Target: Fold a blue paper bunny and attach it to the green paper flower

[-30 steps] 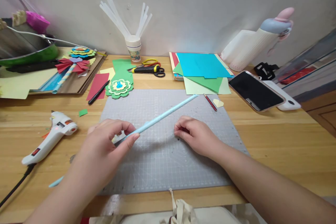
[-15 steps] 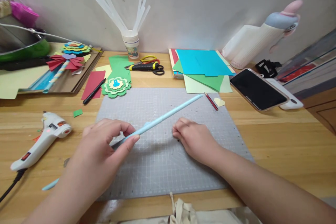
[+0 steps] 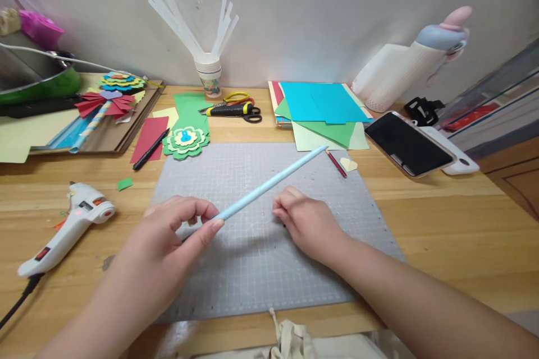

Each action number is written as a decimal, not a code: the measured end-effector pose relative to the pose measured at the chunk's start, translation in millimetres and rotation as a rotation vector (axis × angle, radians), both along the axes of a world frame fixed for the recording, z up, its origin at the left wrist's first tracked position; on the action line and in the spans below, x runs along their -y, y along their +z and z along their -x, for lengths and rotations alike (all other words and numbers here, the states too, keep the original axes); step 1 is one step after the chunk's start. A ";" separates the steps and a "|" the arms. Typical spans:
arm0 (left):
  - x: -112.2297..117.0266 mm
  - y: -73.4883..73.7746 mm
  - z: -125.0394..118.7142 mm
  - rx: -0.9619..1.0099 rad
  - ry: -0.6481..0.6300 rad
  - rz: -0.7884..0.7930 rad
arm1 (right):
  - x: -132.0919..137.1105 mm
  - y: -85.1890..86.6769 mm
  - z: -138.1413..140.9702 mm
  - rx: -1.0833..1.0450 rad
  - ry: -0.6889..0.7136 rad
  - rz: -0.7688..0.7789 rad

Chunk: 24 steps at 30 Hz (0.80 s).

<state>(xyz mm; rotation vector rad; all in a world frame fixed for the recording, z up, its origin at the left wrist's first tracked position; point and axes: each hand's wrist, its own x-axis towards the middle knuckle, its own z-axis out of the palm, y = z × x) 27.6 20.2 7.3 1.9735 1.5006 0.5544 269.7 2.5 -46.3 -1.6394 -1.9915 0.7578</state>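
A light blue rolled paper tube [image 3: 269,184] slants up to the right over the grey cutting mat [image 3: 252,269]. My left hand [image 3: 181,241] pinches it between thumb and fingers near its lower part. The tube's near end is hidden behind that hand and forearm. Its far tip comes close to a red and black pencil [image 3: 337,164] and a cream paper heart [image 3: 348,164]. Curled into a loose fist, my right hand [image 3: 305,221] rests on the mat just below the tube, apart from it. Nothing sticks out of its fingers.
A white glue gun [image 3: 71,230] lies on the left. Behind are a green paper flower [image 3: 186,142], a black pen [image 3: 150,149], scissors [image 3: 252,115], a cutter [image 3: 227,110] and paper cups [image 3: 208,76] with white sticks. Coloured paper [image 3: 322,102] and a phone [image 3: 410,143] lie right.
The tube has turned slightly in my left hand; the small flap along it and its near end no longer show. My right hand stays a fist. The view has shifted slightly.
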 end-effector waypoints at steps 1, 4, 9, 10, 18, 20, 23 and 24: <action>0.6 0.9 1.4 0.029 0.000 0.088 | 0.7 2.4 0.4 -0.035 -0.030 -0.007; 2.7 2.6 4.9 0.134 -0.019 0.337 | 6.5 15.8 5.5 -0.283 -0.125 0.032; 11.2 4.5 -1.4 0.191 -0.025 0.340 | 21.4 43.6 27.7 -0.823 -0.276 0.108; 13.8 5.5 -4.8 0.170 -0.009 0.277 | 23.0 46.9 32.2 -0.837 -0.292 0.102; 27.1 7.9 -26.3 -0.053 0.018 -0.249 | 18.9 46.2 42.1 -0.914 -0.404 0.102; 27.2 5.5 -26.6 -0.055 0.003 -0.258 | 18.1 43.4 40.1 -0.913 -0.391 0.139; 26.7 2.9 -26.1 -0.034 -0.002 -0.195 | 18.0 40.1 37.3 -0.882 -0.375 0.152; 26.5 2.5 -25.9 -0.027 0.003 -0.168 | 17.9 39.4 36.8 -0.866 -0.372 0.136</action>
